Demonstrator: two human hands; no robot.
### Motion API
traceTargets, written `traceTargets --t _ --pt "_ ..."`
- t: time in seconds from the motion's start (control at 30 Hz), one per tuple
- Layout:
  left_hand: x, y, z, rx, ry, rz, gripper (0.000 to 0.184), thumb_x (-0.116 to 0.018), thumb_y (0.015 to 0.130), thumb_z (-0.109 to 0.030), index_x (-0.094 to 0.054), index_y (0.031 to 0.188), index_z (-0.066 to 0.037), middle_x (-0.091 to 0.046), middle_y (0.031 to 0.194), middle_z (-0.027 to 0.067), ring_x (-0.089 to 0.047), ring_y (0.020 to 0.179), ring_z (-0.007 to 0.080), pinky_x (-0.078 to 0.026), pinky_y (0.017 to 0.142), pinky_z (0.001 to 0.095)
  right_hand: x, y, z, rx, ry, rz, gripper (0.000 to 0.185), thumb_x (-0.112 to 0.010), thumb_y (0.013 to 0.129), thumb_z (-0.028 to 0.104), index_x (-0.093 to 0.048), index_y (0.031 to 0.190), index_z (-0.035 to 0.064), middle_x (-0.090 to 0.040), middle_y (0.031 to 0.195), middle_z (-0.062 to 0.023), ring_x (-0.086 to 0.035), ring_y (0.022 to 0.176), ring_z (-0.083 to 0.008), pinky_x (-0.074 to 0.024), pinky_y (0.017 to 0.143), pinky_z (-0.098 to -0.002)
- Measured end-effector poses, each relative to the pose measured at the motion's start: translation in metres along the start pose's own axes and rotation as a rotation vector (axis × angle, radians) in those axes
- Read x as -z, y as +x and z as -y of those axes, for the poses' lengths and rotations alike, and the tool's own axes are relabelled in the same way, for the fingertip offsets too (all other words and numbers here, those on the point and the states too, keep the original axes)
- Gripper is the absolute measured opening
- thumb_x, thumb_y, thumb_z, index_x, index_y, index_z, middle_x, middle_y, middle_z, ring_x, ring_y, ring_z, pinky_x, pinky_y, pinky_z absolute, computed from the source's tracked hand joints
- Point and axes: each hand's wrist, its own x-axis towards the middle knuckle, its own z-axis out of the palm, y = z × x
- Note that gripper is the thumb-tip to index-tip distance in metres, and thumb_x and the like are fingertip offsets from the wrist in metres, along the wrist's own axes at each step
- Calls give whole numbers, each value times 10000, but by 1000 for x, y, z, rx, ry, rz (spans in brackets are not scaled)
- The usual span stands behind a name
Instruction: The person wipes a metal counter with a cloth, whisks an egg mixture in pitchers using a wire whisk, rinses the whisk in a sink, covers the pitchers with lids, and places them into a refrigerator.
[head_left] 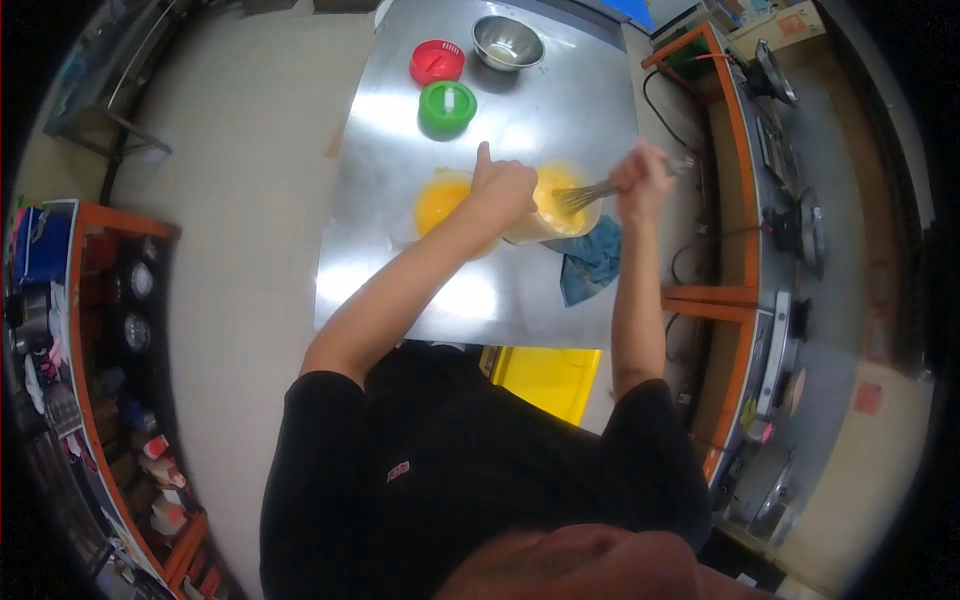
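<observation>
A wire whisk is in my right hand, its fingers wrapped round the handle and slightly smeared by motion. The whisk's wires dip into yellow liquid in a pale container, which is tilted toward the right. My left hand grips this container's left side, one digit sticking out and the others closed on the rim. Left of it, partly behind my left forearm, sits another container with orange-yellow liquid. A crumpled blue-green cloth lies under and beside the tilted container.
On the steel table stand a metal bowl, a red plastic lid-like item and a green lidded one. A yellow panel shows below the near edge. Burners and an orange-framed counter run along the right; orange-framed shelves stand left.
</observation>
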Motion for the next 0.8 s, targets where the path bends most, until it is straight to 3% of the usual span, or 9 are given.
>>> traceTargets --t 0.07,0.17,0.2,0.33,0.43,0.47,0.6,0.7,0.8 --pt "-4 -1 3 26 -30 -10 336 -740 753 -374 -711 884 -65 -701 833 129 -672 896 287 -240 1070 580 17 0 7 128 60 57 242 -609 877 127 -476 677 92 -365 520 22 -328 424 -97 -276 420 -267" --pt "-5 -2 6 44 -63 8 328 -738 752 -374 -714 875 -71 -702 835 125 -673 893 291 -239 1067 592 25 -8 -74 50 -219 -209 323 -598 882 120 -398 628 119 -337 504 31 -307 420 -87 -253 415 -270" --pt "-5 -2 6 50 -75 19 326 -737 752 -375 -715 872 -73 -703 835 123 -673 893 291 -239 1067 596 6 -15 -53 -76 -99 -93 318 -591 884 120 -407 625 123 -344 508 34 -310 422 -87 -248 409 -274" --pt "-4 -3 9 89 -108 8 314 -731 758 -383 -715 864 -88 -703 873 130 -665 925 289 -224 1072 616 17 5 1 42 126 0 251 -612 869 120 -475 659 112 -363 526 24 -329 425 -97 -257 417 -268" --pt "-13 -7 7 99 -118 -20 301 -731 760 -387 -716 840 -97 -703 905 135 -658 951 291 -207 1080 629 17 -7 -50 102 -141 -290 257 -594 869 98 -461 651 131 -336 527 34 -301 423 -90 -256 424 -264" --pt "-16 -5 8 101 -124 -40 298 -731 761 -388 -718 835 -99 -703 914 136 -655 960 292 -202 1082 631 9 -15 -70 105 -329 -256 258 -580 869 82 -454 651 141 -326 532 37 -288 424 -82 -249 415 -269" --pt "-13 -6 8 126 -163 -45 294 -735 758 -390 -728 836 -107 -706 923 127 -649 981 290 -192 1088 632 3 -3 -5 -47 80 -113 274 -591 877 119 -444 647 141 -349 536 34 -304 426 -73 -258 408 -281" --pt "-7 -7 7 158 -165 23 290 -741 751 -390 -735 857 -120 -709 928 120 -648 985 282 -186 1092 631 33 -3 -26 88 22 -61 291 -569 896 145 -410 654 163 -296 522 48 -285 427 -93 -245 421 -283" --pt "-10 -7 9 149 -194 9 299 -735 750 -404 -740 859 -126 -711 925 113 -648 983 279 -173 1099 627 7 -19 -56 -11 -196 -104 299 -567 894 141 -409 640 145 -300 524 36 -297 433 -99 -258 431 -288"
